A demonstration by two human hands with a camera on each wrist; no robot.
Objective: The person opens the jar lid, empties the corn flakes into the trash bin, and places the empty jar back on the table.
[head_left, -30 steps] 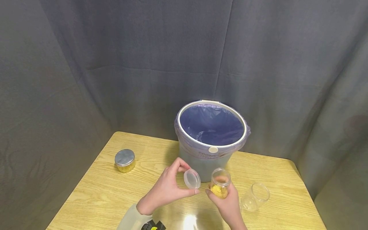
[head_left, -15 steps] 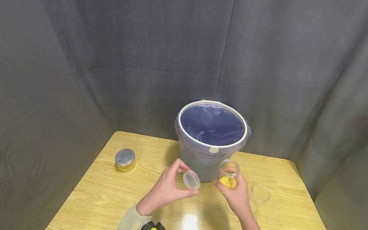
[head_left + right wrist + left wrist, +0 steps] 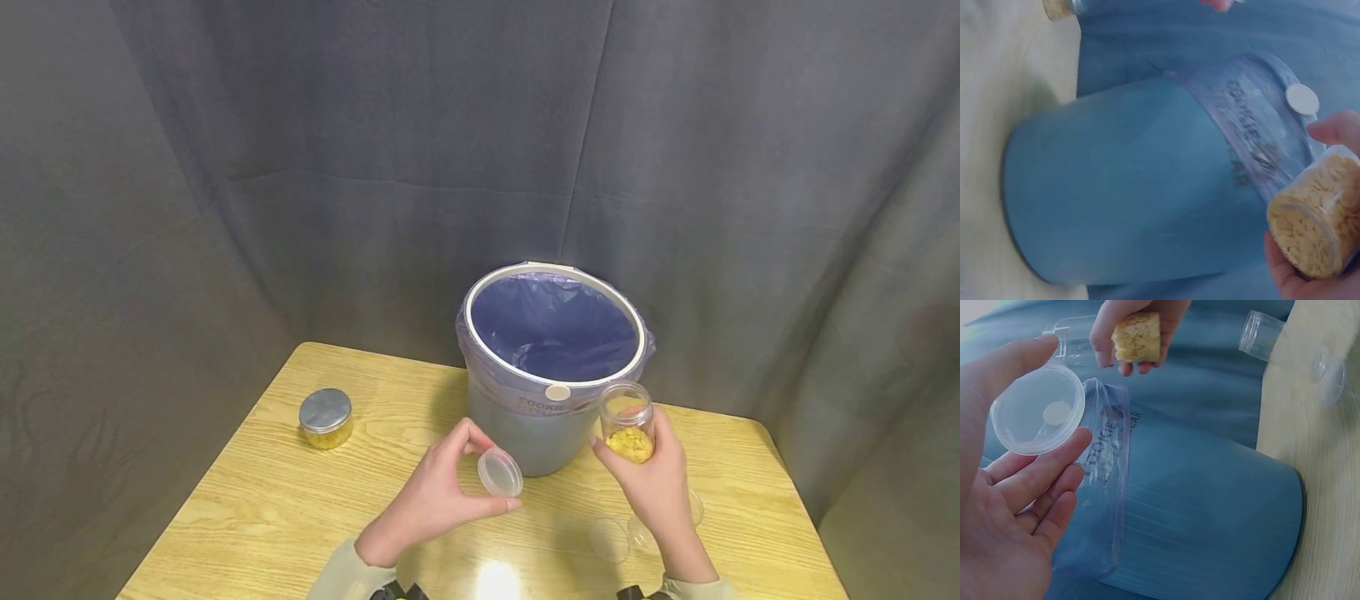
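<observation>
My left hand (image 3: pixel 442 492) pinches a translucent round lid (image 3: pixel 500 472) between thumb and fingers, tilted on edge in front of the bin. My right hand (image 3: pixel 656 487) grips a clear plastic jar (image 3: pixel 628 408), its mouth uncovered and facing up. Yellow flakes (image 3: pixel 1310 225) fill the lower part of that jar. It is raised at the right front of the grey-blue trash bin (image 3: pixel 517 433), overlapping the bin's side in the head view. A purple bag (image 3: pixel 1107 462) lines the bin and folds down over its outside, under a white rim ring (image 3: pixel 480 350).
On the left of the wooden table (image 3: pixel 240 500) stands a silver-lidded jar (image 3: pixel 326 410) with yellow contents. Behind my right wrist are a second clear jar (image 3: pixel 1266 337) and a clear disc (image 3: pixel 609 540). Grey curtains (image 3: pixel 375 208) hang around the table.
My right hand has lifted the jar of flakes up and to the right, away from the lid, toward the bin's rim. My left hand with the lid has hardly moved.
</observation>
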